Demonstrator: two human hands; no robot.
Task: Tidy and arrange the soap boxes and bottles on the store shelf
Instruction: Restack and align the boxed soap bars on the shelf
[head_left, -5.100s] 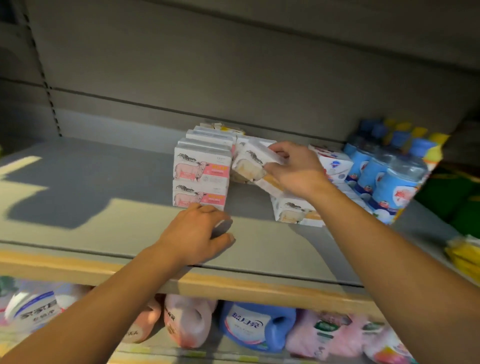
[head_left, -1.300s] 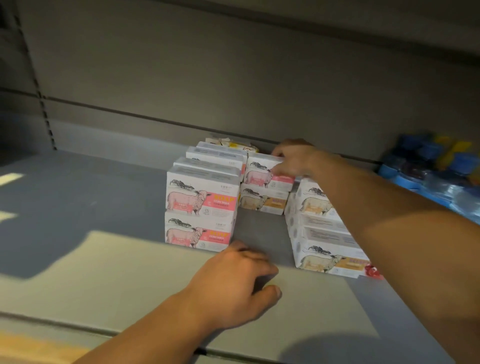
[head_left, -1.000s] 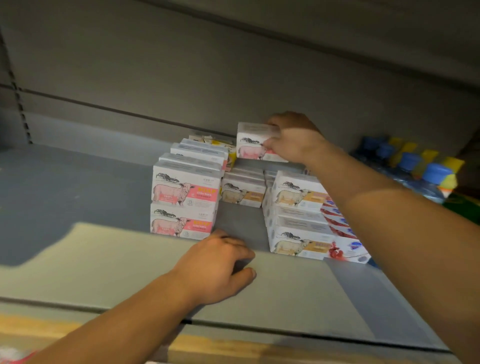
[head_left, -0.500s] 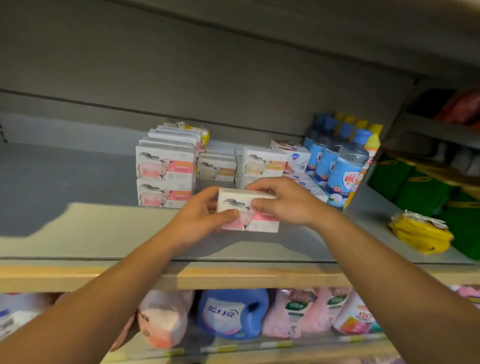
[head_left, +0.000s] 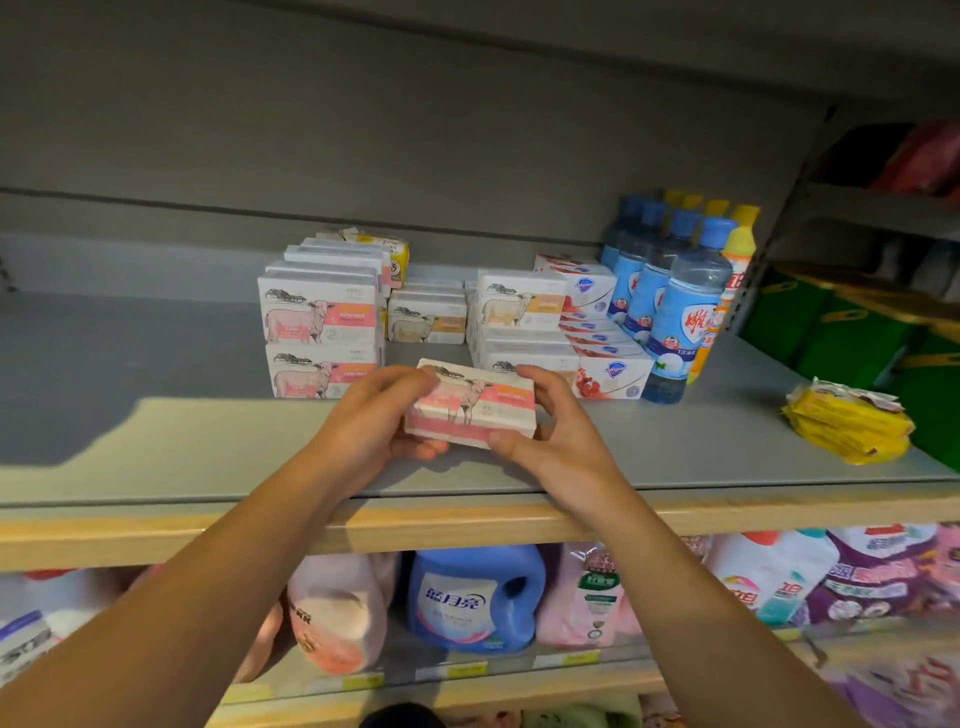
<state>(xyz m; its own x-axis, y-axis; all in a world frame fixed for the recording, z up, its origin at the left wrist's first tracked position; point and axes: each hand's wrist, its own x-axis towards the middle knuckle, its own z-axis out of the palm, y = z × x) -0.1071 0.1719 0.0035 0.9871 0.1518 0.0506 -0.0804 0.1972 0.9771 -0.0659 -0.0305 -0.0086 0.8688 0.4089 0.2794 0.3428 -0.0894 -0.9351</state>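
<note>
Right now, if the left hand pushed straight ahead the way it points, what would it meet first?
Probably the lower pink-label sheep soap box in the left stack, beyond the left hand; depth is unclear.

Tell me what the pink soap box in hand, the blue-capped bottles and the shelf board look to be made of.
Pink soap box, held by the left hand and right hand: printed cardboard, likely under clear film, judging by its soft sheen. Blue-capped bottles: clear tinted plastic; light passes through the shoulders above the paper-like labels. Shelf board: grey painted metal probably, matte, with a wood-look front strip.
</note>
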